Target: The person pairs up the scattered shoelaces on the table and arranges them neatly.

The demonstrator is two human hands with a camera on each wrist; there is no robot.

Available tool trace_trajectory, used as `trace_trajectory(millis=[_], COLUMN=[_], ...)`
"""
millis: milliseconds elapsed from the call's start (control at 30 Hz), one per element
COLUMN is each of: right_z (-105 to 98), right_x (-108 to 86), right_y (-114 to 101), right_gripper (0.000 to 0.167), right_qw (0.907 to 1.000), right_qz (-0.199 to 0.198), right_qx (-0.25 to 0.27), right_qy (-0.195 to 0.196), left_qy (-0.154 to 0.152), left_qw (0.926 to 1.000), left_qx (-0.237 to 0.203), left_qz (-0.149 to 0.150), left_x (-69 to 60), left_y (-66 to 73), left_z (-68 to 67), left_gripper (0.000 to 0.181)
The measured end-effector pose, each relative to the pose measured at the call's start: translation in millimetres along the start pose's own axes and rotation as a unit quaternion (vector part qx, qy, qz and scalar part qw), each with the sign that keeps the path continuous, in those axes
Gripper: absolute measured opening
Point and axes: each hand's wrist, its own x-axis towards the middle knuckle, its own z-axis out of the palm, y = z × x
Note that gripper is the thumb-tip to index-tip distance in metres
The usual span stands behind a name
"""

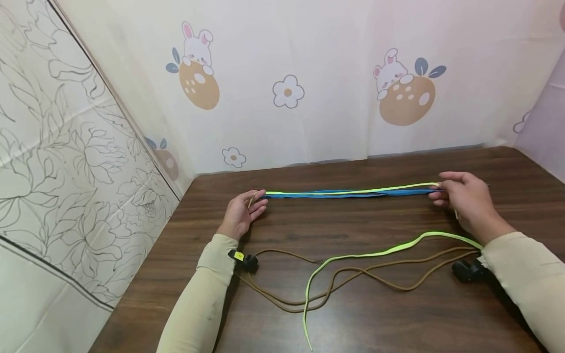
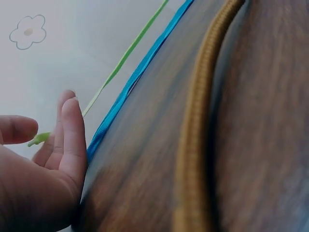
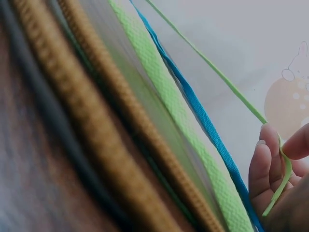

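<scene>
A yellow-green shoelace (image 1: 388, 188) is stretched nearly straight between the two hands toward the back of the table. My left hand (image 1: 240, 214) pinches one end, and a short tip (image 2: 40, 139) of it shows by the thumb. At the other side my right hand (image 1: 470, 202) pinches the lace between thumb and fingers, with a tail (image 3: 282, 186) hanging down. Blue shoelaces (image 1: 309, 195), lying together in a long strip, run just beneath it from hand to hand. Whether either hand touches the blue strip I cannot tell.
Nearer on the brown wooden table (image 1: 375, 323), a second yellow-green lace (image 1: 375, 254) lies in curves across a looped brown cord (image 1: 282, 309). Both pass close to the wrists. Behind the table hangs a wall covering (image 1: 331, 122) printed with rabbits and flowers.
</scene>
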Motion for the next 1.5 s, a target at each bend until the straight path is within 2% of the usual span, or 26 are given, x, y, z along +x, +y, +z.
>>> trace_trajectory(millis=[167,367,467,667,800,967,1067,1267,1500], right_z=[-0.5,-1.7,-1.7,-2.1,-2.2,-1.9,-4.5,-13.9,-18.6], right_x=[-0.3,-1.4,-3.0,-5.9,-5.9,-2.5,-0.3,-0.2,1.1], right_y=[-1.8,-2.4,0.2,7.1,7.3,2.1,-1.6,-3.3,-1.7], right_gripper=[0.014,0.016,0.019,0.020,0.025,0.033,0.032,0.028,0.031], right_qw=[0.9998,0.9999,1.0000,0.9990,0.9977,0.9954,0.9952,0.9959,0.9953], right_qz=[-0.001,0.003,0.008,0.008,0.006,0.005,0.006,0.011,0.012], right_qx=[0.018,0.016,-0.001,-0.044,-0.067,-0.095,-0.097,-0.089,-0.096], right_qy=[-0.004,0.001,0.003,-0.004,-0.006,-0.001,-0.004,-0.011,0.002], left_qy=[0.012,0.014,0.019,0.026,0.028,0.032,0.033,0.033,0.035], left_qw=[0.9999,0.9998,0.9997,0.9994,0.9994,0.9988,0.9983,0.9988,0.9989], left_qx=[-0.002,-0.009,-0.012,0.009,0.014,0.037,0.048,0.035,0.024], left_qz=[-0.004,-0.011,-0.013,-0.020,-0.015,-0.005,-0.002,-0.012,-0.021], left_x=[0.6,3.0,3.1,0.7,-1.1,-1.1,-0.1,-0.3,-1.5], left_y=[1.6,2.3,-0.1,-8.2,-10.9,-6.8,-3.2,0.7,2.6], left_z=[0.4,0.8,0.4,-1.7,-1.2,-1.0,-0.4,2.4,2.2], left_gripper=[0.039,0.042,0.043,0.043,0.044,0.041,0.039,0.039,0.039])
